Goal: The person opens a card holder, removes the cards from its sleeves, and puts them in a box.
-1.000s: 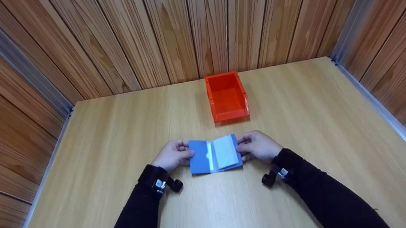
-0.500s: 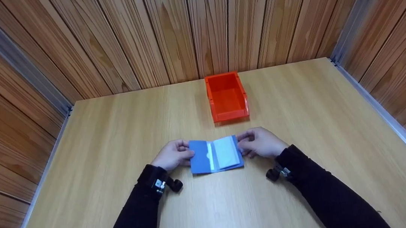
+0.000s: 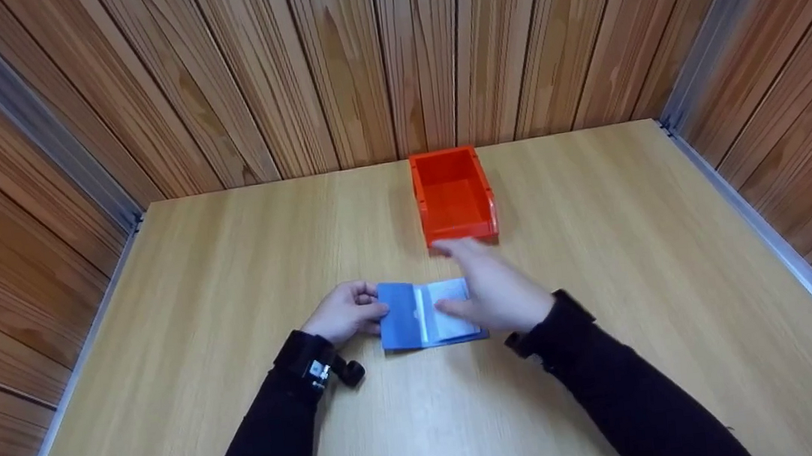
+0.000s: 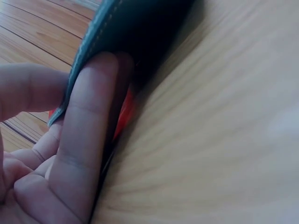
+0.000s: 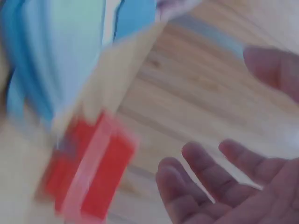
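A blue bifold card holder (image 3: 399, 319) lies opened flat like a book on the table, with pale clear sleeves (image 3: 454, 323) on its right half. My left hand (image 3: 342, 313) pinches its left edge, thumb on top. In the left wrist view the stitched edge of the card holder (image 4: 100, 35) sits between thumb and fingers, slightly raised off the tabletop. Over the right half hovers my right hand (image 3: 497, 288), blurred, fingers spread and holding nothing. The right wrist view shows the fingers of that hand (image 5: 233, 186) apart from the card holder (image 5: 133, 23).
Beyond the hands stands a red plastic bin (image 3: 461, 232), its low front facing me. Wood-panelled walls (image 3: 328, 62) enclose the back and both sides of the light wooden table (image 3: 243, 260). Metal rails (image 3: 768, 231) run along the table's sides.
My right hand has let go of the card holder's right edge and moved left and up over its right half, its fingers spreading. The left hand keeps its pinch in place.
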The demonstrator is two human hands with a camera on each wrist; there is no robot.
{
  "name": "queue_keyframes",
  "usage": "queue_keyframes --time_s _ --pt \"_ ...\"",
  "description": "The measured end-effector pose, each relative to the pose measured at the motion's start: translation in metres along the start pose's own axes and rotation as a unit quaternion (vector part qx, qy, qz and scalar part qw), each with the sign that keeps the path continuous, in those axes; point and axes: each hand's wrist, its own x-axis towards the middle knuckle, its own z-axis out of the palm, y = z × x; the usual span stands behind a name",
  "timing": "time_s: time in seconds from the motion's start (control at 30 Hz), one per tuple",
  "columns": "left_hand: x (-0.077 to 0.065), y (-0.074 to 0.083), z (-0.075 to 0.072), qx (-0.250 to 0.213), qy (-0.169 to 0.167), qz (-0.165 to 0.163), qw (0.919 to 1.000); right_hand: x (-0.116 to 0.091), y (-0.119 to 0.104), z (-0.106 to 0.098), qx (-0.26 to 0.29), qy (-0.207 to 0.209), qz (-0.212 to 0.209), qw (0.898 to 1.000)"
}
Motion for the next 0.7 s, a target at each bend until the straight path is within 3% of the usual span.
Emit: queue_keyframes --time_s 0.13,0.27,0.43,0.7 --pt "0.000 0.000 0.000 0.000 0.003 0.003 1.0000 0.006 0.001 0.029 -0.052 -0.054 0.002 0.997" --pt "0.000 0.000 0.001 0.003 0.006 0.002 1.0000 0.011 0.016 0.044 -0.085 -0.072 0.031 0.993" --pt "0.000 0.000 0.002 -0.005 0.005 0.003 1.0000 0.014 0.028 0.044 -0.084 -0.074 0.041 0.993" --pt "-0.001 0.001 0.002 0.005 0.013 0.001 0.9999 0.014 0.028 0.041 -0.073 -0.069 0.031 0.994"
